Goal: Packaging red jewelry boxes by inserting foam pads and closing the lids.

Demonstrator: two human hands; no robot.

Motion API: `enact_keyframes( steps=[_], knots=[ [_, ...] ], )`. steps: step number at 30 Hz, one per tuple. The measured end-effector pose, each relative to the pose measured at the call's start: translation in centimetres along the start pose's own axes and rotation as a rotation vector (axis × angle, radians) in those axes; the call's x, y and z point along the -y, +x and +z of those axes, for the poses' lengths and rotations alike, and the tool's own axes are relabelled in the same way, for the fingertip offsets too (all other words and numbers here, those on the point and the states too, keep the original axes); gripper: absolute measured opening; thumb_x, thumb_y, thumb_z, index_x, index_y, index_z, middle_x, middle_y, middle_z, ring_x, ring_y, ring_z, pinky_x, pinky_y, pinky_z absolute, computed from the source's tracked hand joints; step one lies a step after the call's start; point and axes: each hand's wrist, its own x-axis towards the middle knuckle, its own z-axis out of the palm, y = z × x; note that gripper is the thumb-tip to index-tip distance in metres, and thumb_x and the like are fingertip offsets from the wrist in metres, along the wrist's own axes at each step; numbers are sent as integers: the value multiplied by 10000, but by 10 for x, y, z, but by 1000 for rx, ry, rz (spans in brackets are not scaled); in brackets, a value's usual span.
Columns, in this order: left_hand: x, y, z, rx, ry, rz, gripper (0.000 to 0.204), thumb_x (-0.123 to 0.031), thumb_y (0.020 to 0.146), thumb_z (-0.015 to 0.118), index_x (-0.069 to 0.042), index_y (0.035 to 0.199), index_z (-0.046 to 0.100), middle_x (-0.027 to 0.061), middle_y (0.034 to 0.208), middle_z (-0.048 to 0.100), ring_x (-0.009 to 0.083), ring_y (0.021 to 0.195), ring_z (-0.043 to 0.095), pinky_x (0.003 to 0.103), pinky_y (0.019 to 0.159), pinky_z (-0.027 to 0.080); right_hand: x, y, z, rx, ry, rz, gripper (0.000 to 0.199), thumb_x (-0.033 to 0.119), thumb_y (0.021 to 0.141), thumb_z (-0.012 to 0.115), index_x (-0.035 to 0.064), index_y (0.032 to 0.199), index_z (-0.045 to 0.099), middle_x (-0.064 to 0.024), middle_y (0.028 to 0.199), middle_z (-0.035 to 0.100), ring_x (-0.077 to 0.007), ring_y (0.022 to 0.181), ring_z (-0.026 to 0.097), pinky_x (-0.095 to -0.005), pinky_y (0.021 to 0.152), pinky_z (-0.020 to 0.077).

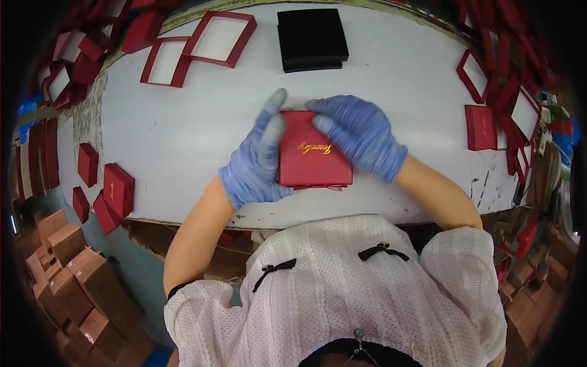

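A red gift box (316, 165) with gold script on its lid is between my hands over the middle of the white table. My left hand (255, 160), in a blue glove with grey fingertips, grips its left side, with one finger pointing up past the far corner. My right hand (367, 136), gloved the same way, holds the far right corner, its fingertips pressed on the lid and far edge. A thin red ribbon or strip shows along the near edge. Beyond my hands lies a stack of black flat pads (312, 38).
Two open red box parts with white insides (220, 38) lie at the far left of the table (177, 134). Several closed red boxes (118, 188) sit at the left edge. More red boxes (481, 127) pile up at the right. Brown cartons (92, 275) stand on the floor, lower left.
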Motion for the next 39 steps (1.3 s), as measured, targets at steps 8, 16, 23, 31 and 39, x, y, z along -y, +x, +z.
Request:
enact_keyframes(
  steps=[8, 16, 23, 31, 39],
  knots=[
    [-67, 10, -37, 557, 755, -454, 959, -376, 554, 756, -212, 1371, 283, 146, 1385, 284, 418, 1262, 243, 557, 1054, 52, -1, 2, 16, -14, -849, -486, 360, 294, 848, 506, 85, 1138, 549, -99, 1148, 547, -254, 1071, 493, -410, 983, 322],
    [-49, 48, -95, 201, 846, -458, 1056, -451, 529, 767, -194, 1400, 226, 182, 1393, 267, 427, 1291, 174, 530, 1055, 68, 1, 86, -46, -355, -1385, -595, 298, 197, 802, 572, 143, 1095, 595, -35, 1119, 572, -214, 1032, 511, -372, 916, 362],
    [29, 52, -69, 142, 1344, -653, 693, -483, 788, 538, -149, 1354, 317, 211, 1337, 338, 413, 1255, 252, 485, 1059, 124, 32, 57, -55, -589, -1164, -726, 294, 159, 757, 594, 158, 1050, 615, -31, 1001, 580, -205, 905, 541, -365, 795, 417],
    [12, 26, -59, -5, 879, -188, 270, -259, 646, 740, -80, 820, 639, 205, 1244, 418, 418, 1174, 353, 443, 948, 359, 11, 37, -21, -458, -1076, -903, 327, 160, 669, 588, 170, 992, 644, 10, 851, 542, -173, 779, 532, -351, 734, 423],
    [17, 8, -23, -160, 352, -86, 1064, -433, 470, 834, -77, 1300, 271, 252, 1284, 320, 389, 1154, 397, 439, 958, 357, 35, 20, 16, 235, -1162, -665, 152, 174, 707, 566, 145, 845, 623, 0, 817, 552, -183, 795, 540, -332, 713, 430]
  ],
)
